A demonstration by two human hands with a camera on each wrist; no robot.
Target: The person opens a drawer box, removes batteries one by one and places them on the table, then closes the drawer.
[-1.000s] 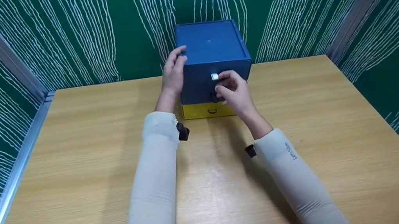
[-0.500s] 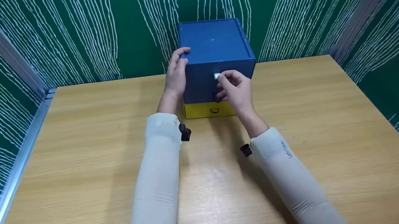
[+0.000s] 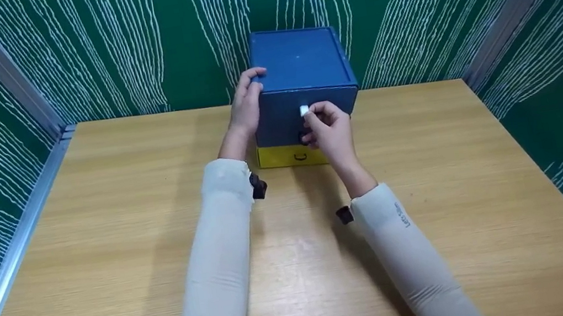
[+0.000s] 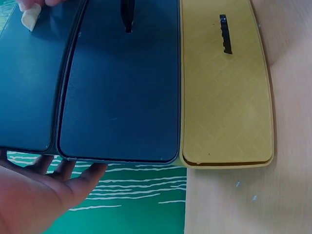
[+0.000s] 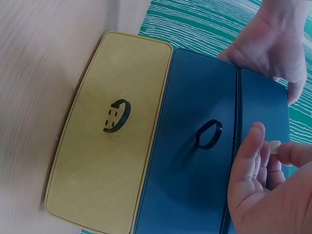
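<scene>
Right thumb (image 3: 312, 119) newly against part-hidden white piece (image 3: 304, 110)

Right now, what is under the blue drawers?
The yellow drawer sits under the blue drawers, with the table beneath it. The part of the table it covers is hidden, as is the yellow drawer's inside.

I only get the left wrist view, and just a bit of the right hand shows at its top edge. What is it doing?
Observer: The right wrist view shows the right hand pinching the white knob.
Operator: And how does the left hand sit at its far end?
Observer: In the head view, its fingers reach onto the left edge of the blue top.
Operator: My picture crops the handle of the middle drawer. What shape is it?
Observer: The right wrist view shows it whole: a black loop.
</scene>
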